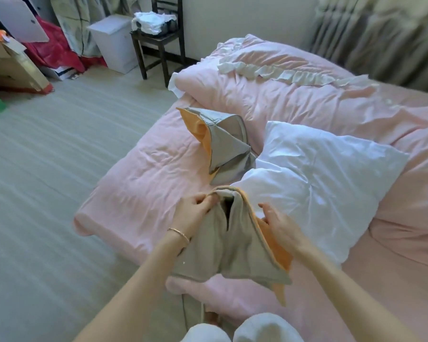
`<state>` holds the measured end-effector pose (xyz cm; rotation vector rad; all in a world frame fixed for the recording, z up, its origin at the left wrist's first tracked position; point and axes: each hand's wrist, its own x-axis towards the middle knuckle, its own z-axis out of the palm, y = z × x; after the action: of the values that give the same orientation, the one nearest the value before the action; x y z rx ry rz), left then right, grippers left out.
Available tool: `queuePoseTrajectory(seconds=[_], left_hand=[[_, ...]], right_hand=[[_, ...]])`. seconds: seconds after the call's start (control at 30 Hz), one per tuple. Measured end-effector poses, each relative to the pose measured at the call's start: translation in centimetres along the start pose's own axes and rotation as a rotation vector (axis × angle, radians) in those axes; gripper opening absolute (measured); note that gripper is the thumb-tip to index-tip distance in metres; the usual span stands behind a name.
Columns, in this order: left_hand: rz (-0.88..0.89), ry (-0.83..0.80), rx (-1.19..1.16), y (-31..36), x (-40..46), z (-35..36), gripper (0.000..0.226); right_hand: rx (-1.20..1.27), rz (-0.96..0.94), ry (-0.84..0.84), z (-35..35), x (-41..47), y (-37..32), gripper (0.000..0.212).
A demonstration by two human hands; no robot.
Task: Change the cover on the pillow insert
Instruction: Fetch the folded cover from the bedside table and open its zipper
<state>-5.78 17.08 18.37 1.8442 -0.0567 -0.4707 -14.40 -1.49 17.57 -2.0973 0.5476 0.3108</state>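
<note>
A white pillow insert (319, 178) lies bare on the pink bed. Its near-left corner sits at the opening of a grey cover with an orange lining (227, 253). My left hand (195, 212) pinches the left edge of that cover's opening. My right hand (279, 222) grips its right, orange-lined edge, beside the insert. The cover's lower part hangs over the bed's near edge. A second grey and orange cover (223, 141) lies crumpled on the bed, just left of the insert.
The pink quilt (139, 174) covers the bed, with a pink ruffled pillow (269, 77) at the far end. A dark chair (158, 40) with white cloth, a white bin (114, 43) and boxes (13, 67) stand on the pale floor to the left.
</note>
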Motion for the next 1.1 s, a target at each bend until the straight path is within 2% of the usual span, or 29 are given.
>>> queuePoseTrajectory(seconds=[0.07,0.13,0.2,0.27,0.33,0.37,0.4,0.47,0.5,0.6,0.67,0.7,0.73,0.8,0.87,0.93,1.0,1.07,1.1], left_hand=[[-0.182,-0.036,-0.214,1.3,2.0,-1.1,0.023],[-0.238,-0.099,-0.273,2.2,3.3,-1.1,0.023],[-0.225,-0.164,-0.248,2.6,4.4,-0.6,0.025],[-0.157,-0.199,-0.17,2.8,5.1,0.1,0.028],[-0.058,-0.205,-0.025,2.9,5.8,0.5,0.032],[-0.012,-0.197,0.045,3.1,5.9,0.7,0.033],[0.035,-0.189,0.104,3.2,6.1,0.8,0.035],[0.113,-0.176,0.205,3.6,6.4,1.0,0.034],[0.145,-0.165,0.25,3.8,6.5,1.0,0.032],[0.244,-0.197,0.299,5.0,6.7,1.0,0.022],[0.261,-0.333,0.282,6.4,6.8,0.4,0.006],[0.256,-0.448,0.297,7.4,6.7,-0.1,0.004],[0.238,-0.572,0.33,8.4,6.6,-0.6,0.005],[0.177,-0.776,0.387,10.3,6.7,-1.2,0.004],[0.159,-0.863,0.438,12.1,7.3,-1.0,0.01],[0.281,-0.777,0.591,13.2,8.9,0.6,0.027],[0.451,-0.51,0.78,13.9,11.5,3.2,0.034],[0.561,-0.202,0.943,14.2,13.6,6.1,0.017],[0.587,-0.094,0.985,14.0,14.4,7.5,0.024]], right_hand=[[-0.085,0.063,-0.076,-0.2,-0.1,-0.5,0.046],[0.066,0.094,-0.04,-0.1,-0.2,-1.7,0.037],[0.345,0.055,0.0,0.0,-0.6,-2.8,0.029],[0.552,0.018,-0.032,0.2,-1.1,-3.6,0.031],[0.667,0.026,-0.114,-0.1,-1.3,-3.7,0.052],[0.653,0.023,-0.158,-0.7,-1.3,-3.6,0.057],[0.593,0.027,-0.171,-1.4,-1.4,-3.9,0.048],[0.346,0.011,-0.13,-2.6,-1.0,-4.0,0.015],[0.196,-0.008,-0.069,-3.3,-0.7,-4.1,0.01],[-0.153,0.005,0.246,-4.6,0.6,-3.4,0.015],[-0.168,-0.019,0.474,-5.7,0.3,-3.1,0.012],[-0.109,-0.067,0.535,-6.5,-0.2,-2.9,0.013],[-0.033,-0.122,0.538,-7.6,-0.9,-2.9,0.013],[0.107,-0.193,0.422,-10.1,-2.3,-3.4,0.018],[0.145,-0.191,0.343,-12.6,-2.9,-3.8,0.022],[0.066,-0.181,0.39,-14.6,-1.7,-3.8,0.025],[-0.059,-0.162,0.545,-16.2,0.9,-3.4,0.025],[-0.215,-0.098,0.698,-17.9,3.8,-2.7,0.02],[-0.287,-0.047,0.731,-18.6,5.1,-2.2,0.022]])
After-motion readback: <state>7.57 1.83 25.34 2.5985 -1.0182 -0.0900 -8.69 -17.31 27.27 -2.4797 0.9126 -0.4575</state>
